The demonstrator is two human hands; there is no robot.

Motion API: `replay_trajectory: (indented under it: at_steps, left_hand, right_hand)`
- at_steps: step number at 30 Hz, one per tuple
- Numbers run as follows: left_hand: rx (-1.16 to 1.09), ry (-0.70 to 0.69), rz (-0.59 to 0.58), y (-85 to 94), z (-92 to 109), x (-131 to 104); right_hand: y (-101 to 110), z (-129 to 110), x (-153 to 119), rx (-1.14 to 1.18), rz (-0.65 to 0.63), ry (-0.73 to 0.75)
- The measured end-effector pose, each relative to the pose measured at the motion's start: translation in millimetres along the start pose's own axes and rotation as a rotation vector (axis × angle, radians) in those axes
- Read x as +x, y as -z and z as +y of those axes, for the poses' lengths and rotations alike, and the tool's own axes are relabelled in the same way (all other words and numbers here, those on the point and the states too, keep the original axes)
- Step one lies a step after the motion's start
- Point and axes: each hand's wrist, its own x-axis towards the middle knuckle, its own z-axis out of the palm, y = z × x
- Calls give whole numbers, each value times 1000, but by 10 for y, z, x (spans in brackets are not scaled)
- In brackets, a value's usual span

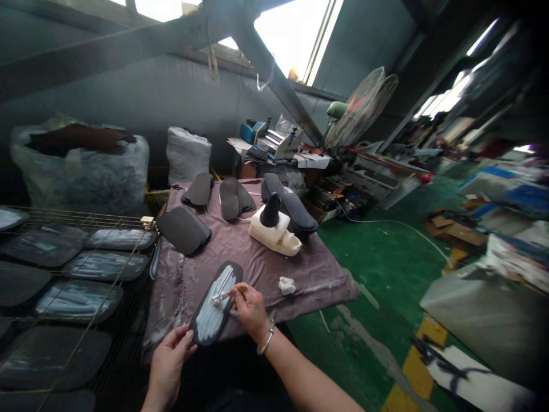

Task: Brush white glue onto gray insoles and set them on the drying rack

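A dark oval pad point(200, 331) lies at the near edge of the cloth-covered table, its upper face streaked with white paste. My left hand point(168, 361) pinches the pad's near left end between thumb and fingers. In my right hand point(249, 309) is a small brush point(222, 297), its whitened tip on the streaked face. A white plastic bottle point(274, 233) with a black cone on it rests farther back on the table. Right of the pad sits a crumpled white lump point(286, 285).
Stacks of dark pads point(184, 230) stand along the table's back and left. A wire rack point(115, 274) at left bears several white-streaked pads. Behind are a filled plastic bag point(86, 177), a small roller machine point(274, 140) and a fan point(358, 109). Green floor point(386, 252) lies to the right.
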Motion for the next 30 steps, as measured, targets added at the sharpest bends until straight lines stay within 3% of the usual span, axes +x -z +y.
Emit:
replay_trajectory:
  at_steps: [2,4,7,10,14,19,23,26,28,30]
  left_hand:
    - [-4,3,9,-8,9,-7]
    - [-10,6,17,-16,18,-17]
    - [-23,14,31,-25,26,-25]
    - [-30,21,37,-29,35,-28]
    - [-29,24,38,-31,49,-35]
    - [-30,14,43,-41,47,-28]
    - [-31,19,51,-48,44,-15]
    - [-30,28,51,-52,57,-19]
    - [-34,30,56,-56,69,-27]
    - [-40,27,69,-58,74,-32]
  right_hand:
    - [183,70,132,-69,87,90]
    - [357,132,257,-151,89,212]
    - [467,172,310,-273,-40,381]
    - [398,118,167,-395,-202,450]
    - [332,37,17,-401,-338,434]
    - [448,136,150,-369,-156,452]
    - [367,25,-50,-412,-332,446]
    - [268,-114,-230,-291,-423,370]
    - [271,-117,-194,-202,-346,284]
    - [343,-36,-23,-175,-184,202]
